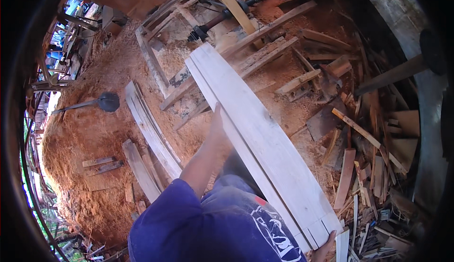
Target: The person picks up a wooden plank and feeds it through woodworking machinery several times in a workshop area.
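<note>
A long pale wooden plank (257, 115) slants across the middle, from the far left down to the near right. Along its left side lies a second pale board (246, 155), with a dark gap between them. My left hand (218, 125) grips the left edge of the boards; its thumb shows and the other fingers are hidden beneath. At the near end, my right hand (324, 251) is closed around the end of the boards, only partly in view.
Sawdust (80, 139) covers the ground. Curved boards (151, 125) lie to the left, near a dark round disc on a rod (109, 101). Beyond the plank are a wooden frame (153, 63) and a long dark power tool (222, 18). Scrap wood (347, 177) is heaped at right.
</note>
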### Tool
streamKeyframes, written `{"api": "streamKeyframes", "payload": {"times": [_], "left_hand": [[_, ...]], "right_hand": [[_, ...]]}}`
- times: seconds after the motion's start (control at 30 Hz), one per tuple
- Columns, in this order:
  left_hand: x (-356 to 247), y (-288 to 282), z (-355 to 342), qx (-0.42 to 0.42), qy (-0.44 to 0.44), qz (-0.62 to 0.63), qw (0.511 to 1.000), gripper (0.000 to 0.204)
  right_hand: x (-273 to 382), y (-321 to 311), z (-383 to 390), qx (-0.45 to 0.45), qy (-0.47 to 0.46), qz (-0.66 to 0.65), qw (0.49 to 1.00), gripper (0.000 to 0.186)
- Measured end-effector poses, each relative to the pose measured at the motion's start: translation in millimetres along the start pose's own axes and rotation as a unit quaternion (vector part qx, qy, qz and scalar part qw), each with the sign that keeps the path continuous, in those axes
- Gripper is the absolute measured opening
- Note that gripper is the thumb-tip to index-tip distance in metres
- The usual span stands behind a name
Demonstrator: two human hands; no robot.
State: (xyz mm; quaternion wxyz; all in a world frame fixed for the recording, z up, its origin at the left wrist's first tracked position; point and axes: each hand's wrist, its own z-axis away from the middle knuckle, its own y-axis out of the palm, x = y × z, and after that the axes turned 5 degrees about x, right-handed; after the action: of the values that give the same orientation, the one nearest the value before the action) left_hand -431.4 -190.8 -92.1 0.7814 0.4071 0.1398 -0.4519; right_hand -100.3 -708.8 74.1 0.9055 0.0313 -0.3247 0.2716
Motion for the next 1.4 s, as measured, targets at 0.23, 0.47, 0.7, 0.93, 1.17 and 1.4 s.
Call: {"api": "streamKeyframes", "payload": {"times": [0.23,0.47,0.7,0.93,1.17,1.4], "left_hand": [[-2.3,-25.0,-45.0,-0.093,-0.031,-0.086,0.991,0.071],[-15.5,-22.7,-52.2,-0.124,0.015,-0.137,0.983,0.066],[1.0,-97.1,-116.5,-0.125,0.067,-0.233,0.962,0.068],[-9.6,-82.8,-111.8,-0.147,0.013,-0.252,0.956,0.068],[-23.1,-64.2,-95.5,-0.117,0.011,-0.223,0.968,0.069],[-24.4,-62.5,-98.5,-0.126,0.022,-0.202,0.971,0.070]], "right_hand": [[19.9,49.4,27.3,-0.040,0.013,0.019,0.999,0.081],[34.5,72.6,33.9,-0.052,0.017,0.033,0.998,0.078],[40.8,80.2,37.5,-0.054,0.018,0.038,0.998,0.075],[39.7,82.8,43.7,-0.064,0.022,0.040,0.997,0.072],[40.2,85.3,48.0,-0.062,0.025,0.040,0.997,0.069],[39.3,87.0,50.1,-0.066,0.021,0.037,0.997,0.065]]}}
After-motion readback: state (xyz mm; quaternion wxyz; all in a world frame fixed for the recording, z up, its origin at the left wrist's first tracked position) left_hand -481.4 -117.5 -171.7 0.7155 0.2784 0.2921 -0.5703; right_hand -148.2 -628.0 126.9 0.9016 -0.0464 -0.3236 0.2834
